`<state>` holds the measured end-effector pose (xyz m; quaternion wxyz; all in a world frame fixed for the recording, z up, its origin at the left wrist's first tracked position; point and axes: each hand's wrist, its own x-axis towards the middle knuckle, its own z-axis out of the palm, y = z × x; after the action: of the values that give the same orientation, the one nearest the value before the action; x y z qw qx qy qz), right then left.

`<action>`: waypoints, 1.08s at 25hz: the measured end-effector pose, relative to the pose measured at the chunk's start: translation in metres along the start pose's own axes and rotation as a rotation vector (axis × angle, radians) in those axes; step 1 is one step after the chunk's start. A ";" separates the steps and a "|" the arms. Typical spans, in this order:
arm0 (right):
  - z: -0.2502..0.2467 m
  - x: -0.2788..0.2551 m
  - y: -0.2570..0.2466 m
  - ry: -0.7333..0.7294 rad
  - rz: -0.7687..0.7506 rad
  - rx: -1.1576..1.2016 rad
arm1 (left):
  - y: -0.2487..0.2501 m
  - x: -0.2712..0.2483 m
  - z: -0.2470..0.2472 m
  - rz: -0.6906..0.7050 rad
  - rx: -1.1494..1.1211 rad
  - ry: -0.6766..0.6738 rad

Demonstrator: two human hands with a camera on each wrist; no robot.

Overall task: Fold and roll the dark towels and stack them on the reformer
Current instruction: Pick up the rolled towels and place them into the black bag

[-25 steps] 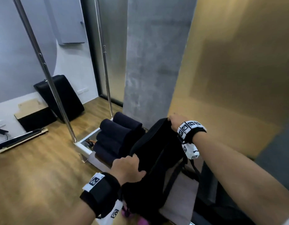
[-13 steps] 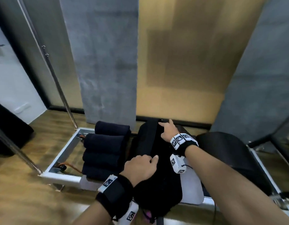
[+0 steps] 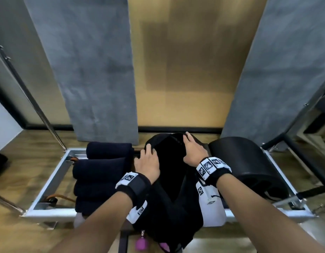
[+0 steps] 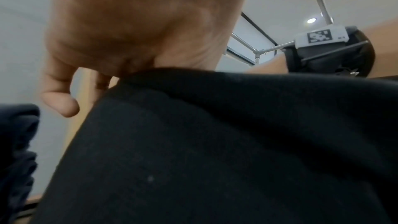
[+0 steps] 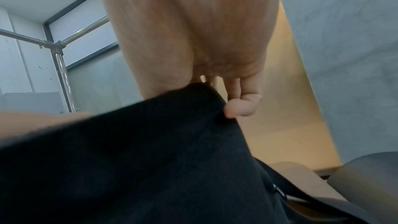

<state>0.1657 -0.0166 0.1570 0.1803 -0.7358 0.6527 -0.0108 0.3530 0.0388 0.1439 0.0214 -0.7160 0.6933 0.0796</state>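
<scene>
Wooden flooring and grey wall panels are framing the reformer (image 3: 48, 181), whose metal frame is serving as the landmark. Since the earlier frames the view has swung from an oblique angle to square-on, and both hands have travelled toward the far end of the dark towel (image 3: 169, 179) draped across the frame's middle. Judgement: the cloth is being smoothed and squared ahead of the next fold; rolling has not begun. Rolled towels (image 3: 101, 172) are lying stacked at the frame's left end, just beside the working towel. A black arc barrel (image 3: 249, 161) is sitting at the frame's right end.

Left hand (image 3: 148, 164) is resting palm-down on the towel's left edge, fingers curling over it. Right hand (image 3: 193, 151) is lying flatter, fingers reaching to the far edge; in the wrist view its fingertips (image 5: 243, 108) are hooking the hem. Both wrists are angling downward.
</scene>
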 end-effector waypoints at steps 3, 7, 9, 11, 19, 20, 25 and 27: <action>-0.012 0.010 0.014 -0.023 -0.001 0.038 | -0.013 0.010 0.000 -0.021 -0.028 0.014; 0.000 0.006 0.015 -0.189 -0.035 -0.017 | -0.011 0.002 0.013 -0.016 -0.049 -0.066; 0.004 0.001 0.017 -0.233 -0.045 0.014 | -0.011 -0.003 0.017 0.003 -0.068 -0.086; 0.000 -0.005 0.014 -0.188 -0.068 0.047 | -0.009 -0.007 0.018 0.048 -0.102 -0.034; -0.021 -0.022 -0.077 0.129 -0.258 0.227 | -0.040 -0.027 0.009 0.135 -0.500 0.231; -0.018 -0.022 -0.097 0.145 -0.310 0.244 | -0.056 -0.032 0.009 0.121 -0.564 0.321; 0.031 -0.016 -0.197 0.003 -0.429 0.193 | -0.139 -0.065 0.028 -0.230 -0.911 0.551; 0.057 -0.013 -0.225 -0.080 -0.429 0.030 | -0.163 -0.069 0.039 -0.361 -1.020 0.435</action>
<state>0.3936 0.0285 0.1692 0.2106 -0.8549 0.4731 -0.0297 0.5100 0.1190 0.1021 -0.4558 -0.7424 0.4229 0.2495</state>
